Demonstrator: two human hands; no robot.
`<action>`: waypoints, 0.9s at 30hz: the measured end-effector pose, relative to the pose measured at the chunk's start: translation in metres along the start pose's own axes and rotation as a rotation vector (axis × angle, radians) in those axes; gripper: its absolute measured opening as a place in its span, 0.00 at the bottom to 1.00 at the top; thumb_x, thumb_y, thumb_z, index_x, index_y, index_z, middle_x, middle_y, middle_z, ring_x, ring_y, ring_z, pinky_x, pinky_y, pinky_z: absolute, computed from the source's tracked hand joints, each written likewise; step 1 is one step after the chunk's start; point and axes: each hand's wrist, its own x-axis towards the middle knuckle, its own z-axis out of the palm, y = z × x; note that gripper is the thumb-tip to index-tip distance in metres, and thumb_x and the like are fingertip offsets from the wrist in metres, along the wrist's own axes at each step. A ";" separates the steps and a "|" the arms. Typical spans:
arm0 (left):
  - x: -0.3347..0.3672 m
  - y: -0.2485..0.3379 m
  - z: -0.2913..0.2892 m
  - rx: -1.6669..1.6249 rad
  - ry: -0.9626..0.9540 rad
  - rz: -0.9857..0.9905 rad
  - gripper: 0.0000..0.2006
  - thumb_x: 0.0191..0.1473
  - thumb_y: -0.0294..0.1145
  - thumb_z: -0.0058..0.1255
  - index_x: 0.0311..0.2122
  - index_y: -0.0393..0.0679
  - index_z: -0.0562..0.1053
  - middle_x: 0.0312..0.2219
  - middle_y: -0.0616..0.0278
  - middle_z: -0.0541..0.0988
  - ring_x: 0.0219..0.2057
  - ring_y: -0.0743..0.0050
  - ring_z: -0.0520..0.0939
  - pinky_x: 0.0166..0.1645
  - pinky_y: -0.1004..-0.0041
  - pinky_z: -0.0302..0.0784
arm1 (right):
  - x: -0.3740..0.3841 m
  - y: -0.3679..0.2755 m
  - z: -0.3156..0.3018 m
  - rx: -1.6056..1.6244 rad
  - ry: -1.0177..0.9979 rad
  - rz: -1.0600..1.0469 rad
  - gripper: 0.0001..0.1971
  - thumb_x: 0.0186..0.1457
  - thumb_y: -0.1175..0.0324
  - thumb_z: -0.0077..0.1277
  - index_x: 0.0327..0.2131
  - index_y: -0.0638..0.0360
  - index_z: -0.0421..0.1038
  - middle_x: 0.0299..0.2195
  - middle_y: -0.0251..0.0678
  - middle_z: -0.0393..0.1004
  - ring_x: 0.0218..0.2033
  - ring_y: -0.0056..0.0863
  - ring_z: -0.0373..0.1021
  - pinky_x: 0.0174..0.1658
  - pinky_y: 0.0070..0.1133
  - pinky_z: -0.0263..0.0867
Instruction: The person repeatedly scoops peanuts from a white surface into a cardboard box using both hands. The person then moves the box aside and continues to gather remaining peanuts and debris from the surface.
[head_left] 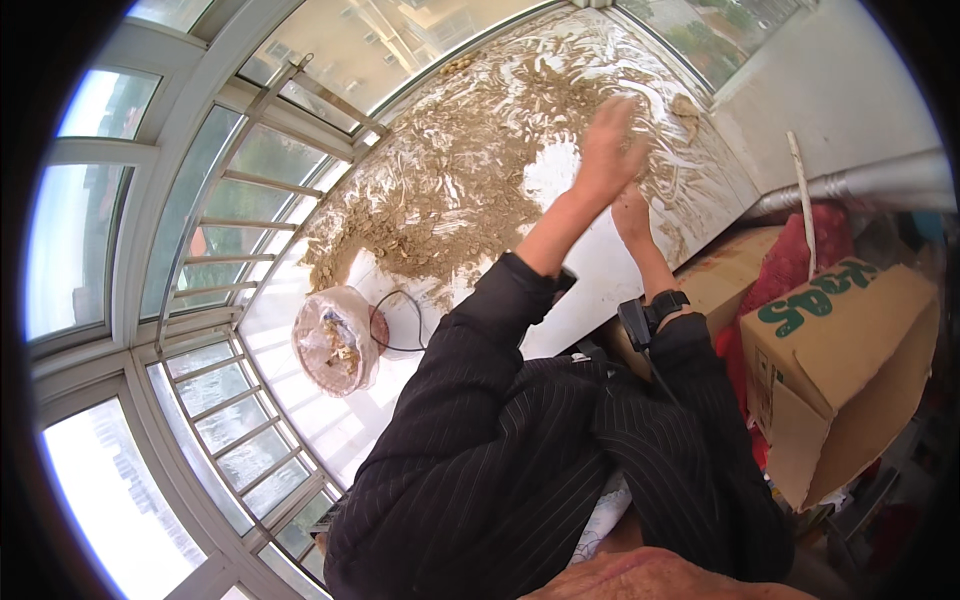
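Brown flaky, crumbly material (430,215) lies spread over a broad white surface (595,270). Just above its right part is my left hand (608,155), fingers stretched out and slightly blurred, with nothing seen in them. My right hand (630,215) is close beside and partly under the left one. Its fingers are hidden, so what it touches cannot be made out. The material is thick at the left and middle, thinner and streaked at the far right, with bare white patches showing between.
A pinkish basket (345,365) lined with clear plastic stands at the left, a dark cord (408,300) beside it. Window bars (240,220) border the left side. To the right are an open cardboard box (835,360), a red mesh sack (785,255), a stick (802,200) and a silvery pipe (865,185).
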 end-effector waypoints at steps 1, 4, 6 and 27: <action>-0.022 -0.041 -0.017 0.027 0.037 -0.146 0.25 0.53 0.29 0.57 0.56 0.37 0.67 0.52 0.42 0.70 0.55 0.42 0.71 0.57 0.59 0.68 | 0.003 -0.002 -0.002 -0.148 -0.069 0.069 0.20 0.59 0.65 0.47 0.53 0.63 0.67 0.47 0.52 0.74 0.48 0.42 0.72 0.51 0.32 0.66; -0.083 -0.136 -0.057 0.332 0.104 -0.375 0.23 0.56 0.31 0.54 0.55 0.35 0.67 0.52 0.41 0.69 0.54 0.41 0.71 0.57 0.58 0.68 | 0.020 -0.017 0.017 -0.200 -0.050 0.064 0.19 0.57 0.67 0.47 0.51 0.65 0.69 0.46 0.51 0.75 0.48 0.45 0.72 0.52 0.32 0.66; -0.112 -0.177 -0.078 0.418 0.145 -0.513 0.24 0.58 0.34 0.52 0.57 0.36 0.64 0.55 0.43 0.66 0.57 0.42 0.68 0.60 0.53 0.63 | 0.036 -0.027 0.032 -0.203 -0.069 0.005 0.19 0.58 0.67 0.47 0.51 0.65 0.69 0.46 0.52 0.74 0.48 0.45 0.72 0.52 0.32 0.66; -0.117 -0.277 -0.117 0.949 0.079 -0.691 0.20 0.62 0.37 0.44 0.58 0.45 0.64 0.58 0.54 0.64 0.63 0.53 0.60 0.61 0.52 0.51 | 0.339 -0.038 0.245 -0.402 -0.219 -0.449 0.22 0.57 0.65 0.46 0.52 0.69 0.66 0.49 0.57 0.70 0.51 0.53 0.67 0.55 0.36 0.63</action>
